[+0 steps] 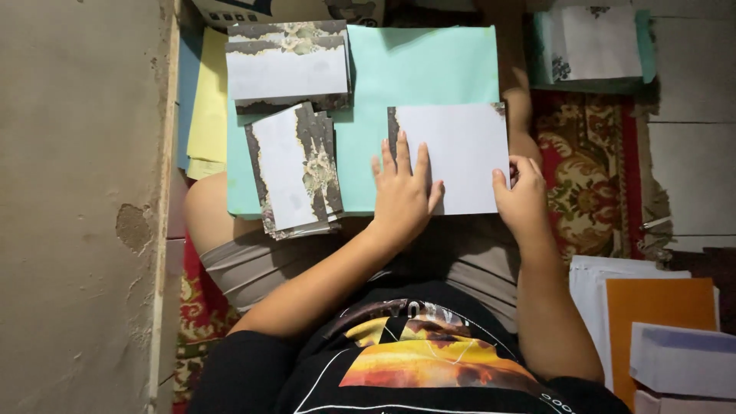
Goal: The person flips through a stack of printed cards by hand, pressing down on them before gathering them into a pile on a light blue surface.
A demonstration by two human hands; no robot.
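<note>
A bare plaster wall [77, 207] fills the left. Beside it, yellow sheets [208, 100] are tucked under a large turquoise sheet [429, 69] laid across the lap. Two stacks of white cards with dark floral borders [295, 165] are set on its left part. The white card [460, 153] is pressed flat under the spread left hand [402, 192], while its near right corner is pinched by the right hand [521, 195]. An orange sheet [659, 307] lies near right.

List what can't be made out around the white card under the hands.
Head view:
- White card: lower left hidden under left hand.
- Its underside: faces the teal sheet.
- Right hand: fingertips curl over the card's edge, hidden.
- Box: cut by top edge.
</note>
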